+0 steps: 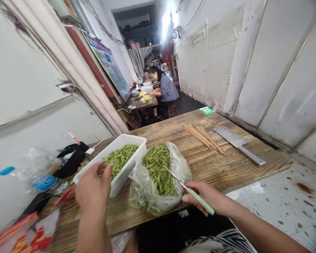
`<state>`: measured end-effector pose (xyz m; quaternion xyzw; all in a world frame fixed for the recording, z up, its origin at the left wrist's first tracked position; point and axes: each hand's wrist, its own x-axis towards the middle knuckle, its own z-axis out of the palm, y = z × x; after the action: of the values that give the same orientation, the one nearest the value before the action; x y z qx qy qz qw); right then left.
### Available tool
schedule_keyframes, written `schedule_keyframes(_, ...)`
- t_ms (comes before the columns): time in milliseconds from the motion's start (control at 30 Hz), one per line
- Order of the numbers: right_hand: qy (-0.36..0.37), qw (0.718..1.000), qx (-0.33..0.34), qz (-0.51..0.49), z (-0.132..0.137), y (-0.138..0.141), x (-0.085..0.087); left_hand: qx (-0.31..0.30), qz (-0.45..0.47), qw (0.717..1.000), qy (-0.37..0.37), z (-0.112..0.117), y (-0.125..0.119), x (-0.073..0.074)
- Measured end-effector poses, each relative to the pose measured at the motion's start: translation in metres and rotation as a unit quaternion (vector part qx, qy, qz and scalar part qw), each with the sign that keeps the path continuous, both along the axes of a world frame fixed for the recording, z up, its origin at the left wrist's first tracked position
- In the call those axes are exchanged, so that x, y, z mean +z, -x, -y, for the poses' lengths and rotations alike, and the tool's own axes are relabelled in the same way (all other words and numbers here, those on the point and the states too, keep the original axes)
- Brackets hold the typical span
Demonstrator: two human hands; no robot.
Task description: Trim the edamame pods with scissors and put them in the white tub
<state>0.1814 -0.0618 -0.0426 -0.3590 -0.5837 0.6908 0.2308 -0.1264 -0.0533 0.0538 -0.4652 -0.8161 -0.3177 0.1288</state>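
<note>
Our bench [165, 131] is carrying a bag [139, 172] of pods [160, 186] by its near edge, where our right hand [204, 195] is gripping a blade [177, 178] that might slit the bag if it slips, our left hand [93, 186] spreading loosely over the tub [126, 177].

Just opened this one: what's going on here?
A person's right hand holds a slim metal tool with a pale green handle, its tip over green pods in a clear plastic bag. The left hand is at a white rectangular plastic tub, over more green pods. Bag and tub stand on a brown wooden table, where a bundle of thin tan sticks and a metal cleaver lie to the right. Another person sits farther back.
</note>
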Motion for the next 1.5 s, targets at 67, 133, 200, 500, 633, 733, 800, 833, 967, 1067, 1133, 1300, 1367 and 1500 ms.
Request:
schedule_keyframes(67,0.004,1.0,-0.003,0.001,0.0,0.001,0.001,-0.054,-0.098,0.993,0.033,-0.003,-0.004,-0.002)
schedule_keyframes(133,0.004,1.0,-0.005,0.002,-0.001,0.002,0.001,-0.152,-0.124,0.978,0.071,-0.005,-0.024,-0.015)
schedule_keyframes(200,0.0,1.0,-0.005,0.004,-0.001,0.003,0.001,-0.256,-0.09,0.952,0.141,-0.007,-0.05,-0.032)
schedule_keyframes(500,-0.009,1.0,-0.002,0.013,0.001,0.0,0.002,-0.309,-0.118,0.913,0.241,-0.014,-0.091,-0.05)
schedule_keyframes(633,-0.019,1.0,0.003,0.016,0.001,0.001,0.002,-0.297,-0.117,0.913,0.254,-0.016,-0.092,-0.048)
schedule_keyframes(733,-0.019,1.0,0.003,0.016,0.002,0.0,0.003,-0.29,0.018,0.931,0.223,-0.016,-0.09,-0.045)
schedule_keyframes(800,-0.02,1.0,0.005,0.012,0.003,-0.002,0.005,-0.289,0.181,0.926,0.162,-0.015,-0.087,-0.043)
schedule_keyframes(833,-0.025,1.0,0.005,0.011,0.003,-0.003,0.006,-0.291,0.263,0.911,0.126,-0.013,-0.087,-0.041)
schedule_keyframes(967,-0.057,0.998,0.022,0.013,0.005,-0.004,0.013,-0.285,0.505,0.815,0.01,-0.008,-0.091,-0.044)
schedule_keyframes(1067,-0.058,0.998,0.032,0.009,0.006,-0.003,0.017,-0.268,0.582,0.767,-0.033,-0.004,-0.098,-0.051)
schedule_keyframes(1133,-0.062,0.998,0.029,0.006,0.006,-0.001,0.018,-0.259,0.618,0.741,-0.041,-0.002,-0.101,-0.054)
schedule_keyframes(1300,-0.068,0.997,0.024,0.002,0.004,0.002,0.02,-0.248,0.661,0.708,-0.029,0.002,-0.103,-0.052)
schedule_keyframes(1367,-0.063,0.998,0.02,-0.007,0.004,0.003,0.02,-0.247,0.662,0.707,-0.026,0.002,-0.103,-0.051)
schedule_keyframes(1500,-0.04,0.999,0.02,-0.018,0.004,0.004,0.017,-0.246,0.666,0.704,-0.015,0.003,-0.102,-0.051)
